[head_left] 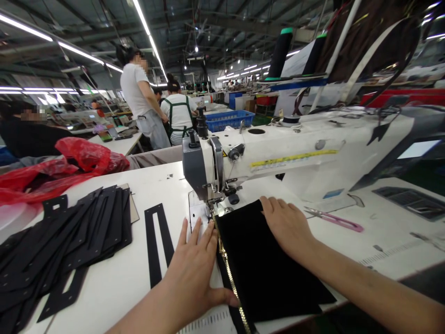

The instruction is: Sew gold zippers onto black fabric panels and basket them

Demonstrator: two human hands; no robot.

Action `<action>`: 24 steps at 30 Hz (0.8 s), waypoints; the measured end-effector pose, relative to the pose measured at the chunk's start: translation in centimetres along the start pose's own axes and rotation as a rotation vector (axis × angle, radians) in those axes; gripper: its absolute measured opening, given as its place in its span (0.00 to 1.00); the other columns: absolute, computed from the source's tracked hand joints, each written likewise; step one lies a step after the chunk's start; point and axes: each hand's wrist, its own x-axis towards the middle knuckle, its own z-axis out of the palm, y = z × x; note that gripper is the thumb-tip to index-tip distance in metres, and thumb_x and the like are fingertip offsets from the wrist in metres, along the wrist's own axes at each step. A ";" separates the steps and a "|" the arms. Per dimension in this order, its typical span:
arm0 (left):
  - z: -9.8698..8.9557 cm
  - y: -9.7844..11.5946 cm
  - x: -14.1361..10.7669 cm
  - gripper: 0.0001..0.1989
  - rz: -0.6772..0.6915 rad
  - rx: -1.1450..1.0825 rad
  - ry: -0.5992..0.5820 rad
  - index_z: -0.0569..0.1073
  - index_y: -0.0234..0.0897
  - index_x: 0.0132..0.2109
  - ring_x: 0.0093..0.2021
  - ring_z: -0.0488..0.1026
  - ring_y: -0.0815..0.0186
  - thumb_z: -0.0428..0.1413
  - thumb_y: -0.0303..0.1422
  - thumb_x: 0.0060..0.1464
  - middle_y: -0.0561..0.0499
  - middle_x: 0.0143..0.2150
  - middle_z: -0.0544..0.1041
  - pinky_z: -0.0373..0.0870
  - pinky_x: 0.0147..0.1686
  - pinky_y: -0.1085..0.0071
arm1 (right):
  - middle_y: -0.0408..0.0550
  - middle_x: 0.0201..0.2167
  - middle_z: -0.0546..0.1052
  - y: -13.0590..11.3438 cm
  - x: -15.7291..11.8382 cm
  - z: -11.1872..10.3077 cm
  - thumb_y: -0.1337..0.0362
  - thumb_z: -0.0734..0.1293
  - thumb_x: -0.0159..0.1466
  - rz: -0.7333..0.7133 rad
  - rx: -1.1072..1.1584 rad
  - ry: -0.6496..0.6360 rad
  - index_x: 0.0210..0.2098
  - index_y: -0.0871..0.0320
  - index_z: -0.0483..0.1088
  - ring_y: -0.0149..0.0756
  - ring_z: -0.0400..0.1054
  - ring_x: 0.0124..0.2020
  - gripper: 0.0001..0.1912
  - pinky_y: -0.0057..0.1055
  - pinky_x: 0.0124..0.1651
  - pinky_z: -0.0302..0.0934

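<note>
At the far left, a crumpled, translucent red plastic bag (83, 157) lies behind a heap of flat, black, slotted strips (86, 232) on a smooth white table (118, 283). One matching black strip with a long slot (152, 250) lies alone to the right of the heap, just beside the person's left hand (194, 264). That hand is flat with its fingers spread, the fingertips near the needle area and the thumb reaching across a gold-toned metal zipper (227, 269). The zipper runs along the left edge of a black fabric panel (271, 269), which lies on the table with its upper left corner at the needle area of a white and grey sewing machine (285, 144). The person's right hand (287, 225) rests on the panel's upper right edge, fingers close together; whether they pinch the cloth cannot be told. Above it, a yellow strip (295, 158) on the machine bears markings too blurred to read; a small blue label (333, 194) is likewise illegible. Farther right lie pink-handled metal snips (337, 220), then printed ruler ticks (385, 253) without readable numerals.
</note>
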 end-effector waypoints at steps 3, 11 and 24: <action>-0.1 0.0 0.0 0.56 0.002 0.008 -0.026 0.55 0.28 0.63 0.64 0.39 0.41 0.49 0.66 0.37 0.35 0.65 0.49 0.34 0.59 0.40 | 0.61 0.49 0.70 -1.9 -0.4 -1.3 0.75 0.57 0.63 -0.240 0.163 0.090 0.47 0.67 0.68 0.48 0.64 0.48 0.14 0.44 0.50 0.59; 1.8 0.1 -0.8 0.43 0.046 -0.117 0.221 0.64 0.35 0.56 0.62 0.52 0.43 0.65 0.50 0.35 0.37 0.60 0.62 0.40 0.58 0.38 | 0.58 0.59 0.61 -5.5 -2.7 0.1 0.73 0.53 0.63 -0.441 0.535 -0.005 0.56 0.69 0.60 0.41 0.52 0.61 0.22 0.44 0.60 0.52; 1.7 0.1 -1.3 0.54 -0.049 -0.161 0.239 0.52 0.31 0.62 0.63 0.49 0.45 0.68 0.44 0.32 0.35 0.62 0.59 0.43 0.59 0.40 | 0.55 0.49 0.67 -5.0 -1.8 -1.8 0.62 0.63 0.62 -0.446 0.717 -0.001 0.44 0.59 0.70 0.46 0.57 0.53 0.12 0.46 0.53 0.55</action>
